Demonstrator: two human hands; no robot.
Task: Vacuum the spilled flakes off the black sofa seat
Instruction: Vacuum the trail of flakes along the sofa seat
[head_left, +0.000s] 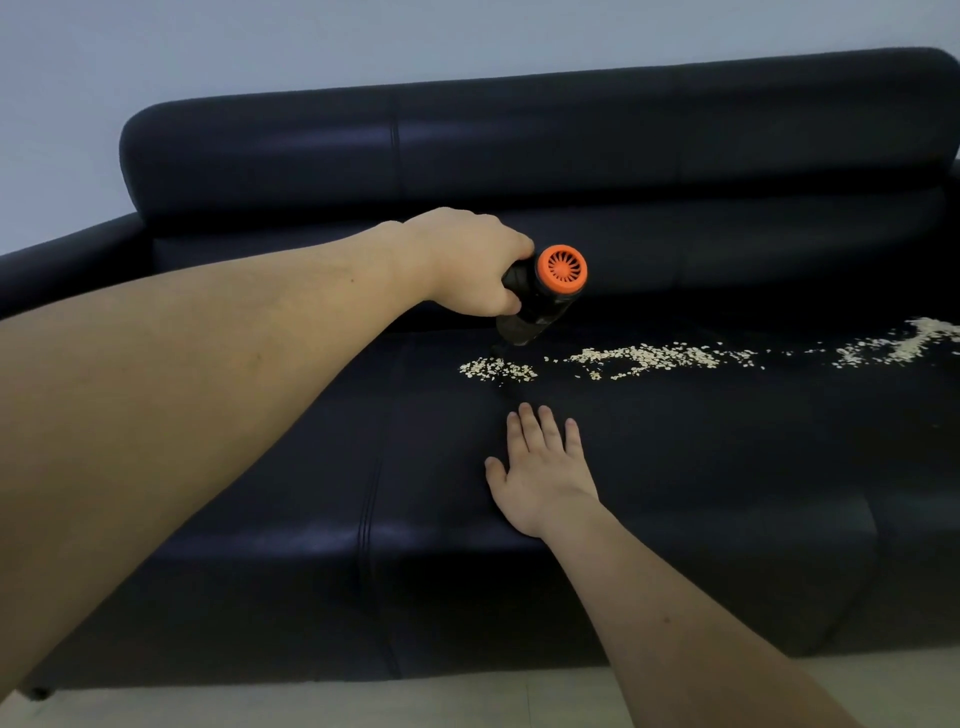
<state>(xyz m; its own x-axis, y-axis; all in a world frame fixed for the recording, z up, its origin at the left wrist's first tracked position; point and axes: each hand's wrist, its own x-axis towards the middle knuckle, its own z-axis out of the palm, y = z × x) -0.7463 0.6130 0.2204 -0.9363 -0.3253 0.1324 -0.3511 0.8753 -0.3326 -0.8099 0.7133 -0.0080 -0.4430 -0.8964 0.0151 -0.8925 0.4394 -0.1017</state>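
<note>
Left hand (470, 262) clenched, right hand (540, 470) flat

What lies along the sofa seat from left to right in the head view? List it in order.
Sofa armrest → left hand gripping the handheld vacuum → small flake patch → long flake trail → thicker flake pile at the right edge.

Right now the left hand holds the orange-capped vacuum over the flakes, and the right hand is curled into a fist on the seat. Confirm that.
Not quite. The head view shows the right hand lying flat with straight fingers on the sofa seat, not in a fist. The rest holds: the left hand grips the orange-capped vacuum over the flakes.
</note>
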